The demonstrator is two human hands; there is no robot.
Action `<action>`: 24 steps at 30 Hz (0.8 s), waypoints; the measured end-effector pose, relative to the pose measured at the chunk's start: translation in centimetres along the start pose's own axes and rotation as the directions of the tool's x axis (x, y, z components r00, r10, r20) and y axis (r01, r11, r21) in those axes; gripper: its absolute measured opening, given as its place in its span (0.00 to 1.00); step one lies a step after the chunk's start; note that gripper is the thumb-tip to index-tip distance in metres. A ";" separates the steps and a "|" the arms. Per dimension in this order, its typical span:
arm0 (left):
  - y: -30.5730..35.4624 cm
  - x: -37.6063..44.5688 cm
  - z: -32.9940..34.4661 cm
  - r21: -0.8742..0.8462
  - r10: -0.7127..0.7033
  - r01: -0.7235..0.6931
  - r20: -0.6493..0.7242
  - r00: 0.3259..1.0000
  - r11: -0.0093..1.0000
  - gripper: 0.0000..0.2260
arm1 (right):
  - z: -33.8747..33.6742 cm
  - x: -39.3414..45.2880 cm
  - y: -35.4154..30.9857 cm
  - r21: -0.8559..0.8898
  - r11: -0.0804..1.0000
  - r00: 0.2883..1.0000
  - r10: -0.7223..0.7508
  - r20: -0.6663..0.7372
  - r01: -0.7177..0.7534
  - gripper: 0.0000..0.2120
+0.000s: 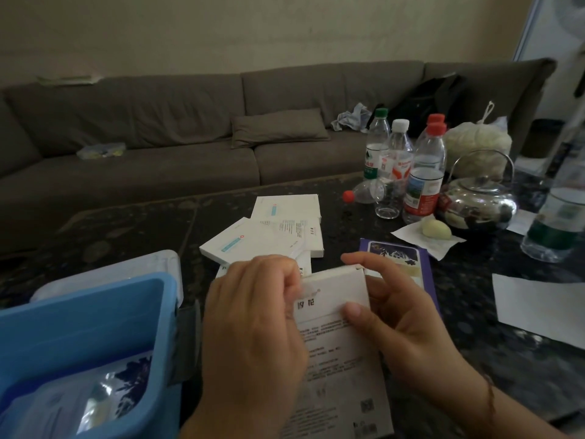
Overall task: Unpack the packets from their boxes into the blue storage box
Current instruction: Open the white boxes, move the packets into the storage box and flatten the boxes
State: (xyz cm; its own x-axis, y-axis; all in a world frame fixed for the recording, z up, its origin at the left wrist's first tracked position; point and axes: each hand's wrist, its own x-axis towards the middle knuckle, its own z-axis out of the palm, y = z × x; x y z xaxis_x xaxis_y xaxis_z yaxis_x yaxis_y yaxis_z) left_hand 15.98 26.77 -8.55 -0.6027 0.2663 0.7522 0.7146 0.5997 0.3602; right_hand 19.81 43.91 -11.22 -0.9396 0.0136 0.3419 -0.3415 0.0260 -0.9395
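Both hands hold one white box [332, 337] low and central over the dark bench [474, 312], printed back toward the camera. Left hand [253, 327]: fingers curled at the box's top left edge, apparently pinching the end flap, though the knuckles hide the contact. Right hand [399, 315]: thumb pressed on the face, fingers wrapped behind the right edge, index tip on the top corner.

Handling judgement: thin card, light, stiff enough on its faces but easily crushed; best held by the long edges while the flap is lifted. The foil packets should be limp and slippery.

Blue storage box [95, 327] sits just left of the hands; a silver-and-purple packet [104, 397] already lies inside. Stack of white boxes [269, 232] beyond the hands. A purple packet [402, 258] lies flat behind the right hand.

Writing: two large Chinese characters on the held box, then fine print and QR codes, all too blurred to read.
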 end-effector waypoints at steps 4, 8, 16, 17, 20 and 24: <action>0.7 1.0 -2.3 -0.059 -0.066 0.069 0.051 0.997 0.996 0.07 | 0.3 -0.5 -0.4 -0.029 0.995 0.994 -0.097 0.046 0.098 0.18; 1.7 2.0 -4.3 -0.171 -0.217 0.242 0.155 0.964 0.955 0.12 | 0.5 -1.0 -1.0 -0.041 0.989 0.988 -0.143 0.066 0.145 0.17; 1.6 1.8 -6.3 -0.209 -0.276 0.354 0.326 0.904 0.911 0.15 | 0.3 -1.9 -2.2 -0.064 0.985 0.983 -0.151 0.100 0.158 0.15; 1.4 1.9 -6.4 -0.216 -0.288 0.379 0.357 0.889 0.900 0.14 | 0.3 -2.0 -2.4 -0.046 0.987 0.982 -0.151 0.115 0.157 0.15; 0.5 2.5 -6.7 -0.291 -0.326 0.530 0.531 0.782 0.797 0.12 | 0.4 -2.2 -2.7 -0.042 0.984 0.978 -0.169 0.123 0.176 0.14; 0.2 3.3 -6.8 -0.419 -0.287 0.748 0.738 0.611 0.515 0.16 | 0.6 -2.1 -2.9 -0.029 0.983 0.974 -0.174 0.143 0.180 0.13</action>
State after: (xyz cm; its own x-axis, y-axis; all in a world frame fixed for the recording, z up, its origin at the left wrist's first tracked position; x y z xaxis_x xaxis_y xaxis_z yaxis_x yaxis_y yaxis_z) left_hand 16.48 22.62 -2.23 -0.8355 0.5470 -0.0512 0.0659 0.1923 0.9791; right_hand 22.79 43.25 -9.20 -0.8589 -0.1344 0.4941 -0.5045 0.0570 -0.8615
